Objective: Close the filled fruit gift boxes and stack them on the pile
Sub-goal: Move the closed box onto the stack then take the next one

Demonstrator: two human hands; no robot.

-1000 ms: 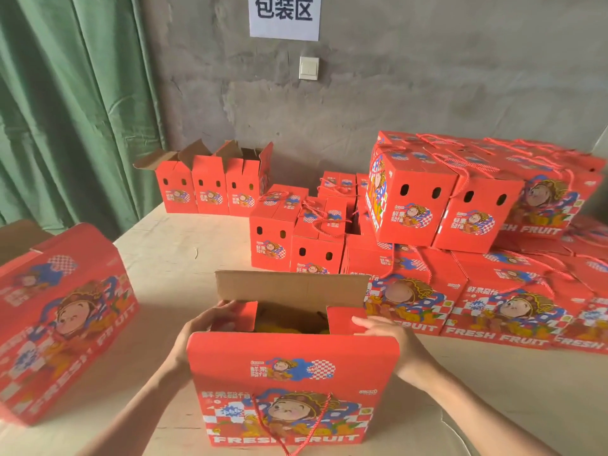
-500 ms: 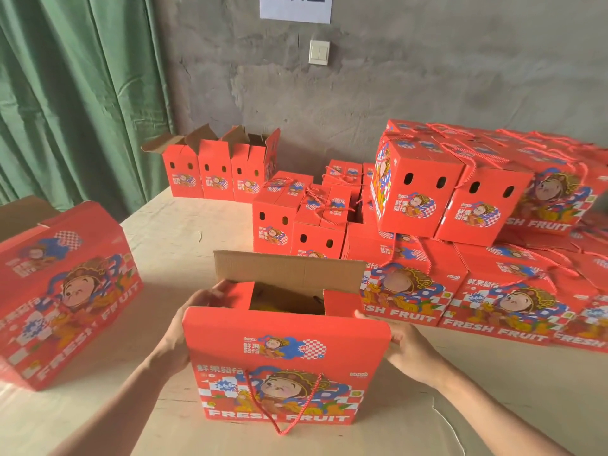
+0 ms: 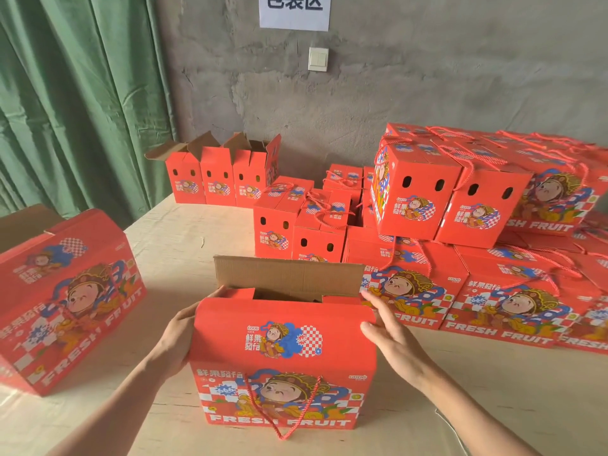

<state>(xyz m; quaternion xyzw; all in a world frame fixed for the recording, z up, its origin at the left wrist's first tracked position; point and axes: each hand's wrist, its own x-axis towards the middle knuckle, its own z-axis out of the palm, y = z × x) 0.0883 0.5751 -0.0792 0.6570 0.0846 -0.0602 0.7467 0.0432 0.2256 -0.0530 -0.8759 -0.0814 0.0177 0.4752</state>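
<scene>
1. A closed red gift box (image 3: 65, 301) sits at the left edge of the pale tabletop (image 3: 184, 232), leaning back so its printed front faces up. A bare brown flap shows behind it.
2. The left hand (image 3: 177, 337) lies flat against the left wall of the middle box. Its fingers (image 3: 214, 294) are stretched up to the folded side flap and are not curled round anything.
3. Three open boxes (image 3: 217, 179) stand in a row at the back by the wall with their top flaps up. Their insides are hidden from here.
4. The middle box (image 3: 283, 363) stands upright at the near edge of the tabletop, between the two hands.
   - Its front lid flap is bent over the top, and its brown rear flap (image 3: 286, 274) stands upright.
   - Only a dark gap shows between the flaps, so the contents cannot be made out.
   - A red rope handle (image 3: 283, 413) hangs down the front.
5. The right hand (image 3: 391, 337) rests at the box's upper right corner with its fingers straight and spread. The thumb touches the lid's edge.
6. The pile of closed boxes (image 3: 460, 291) fills the right side, with flat ones below and upright ones on top.
</scene>
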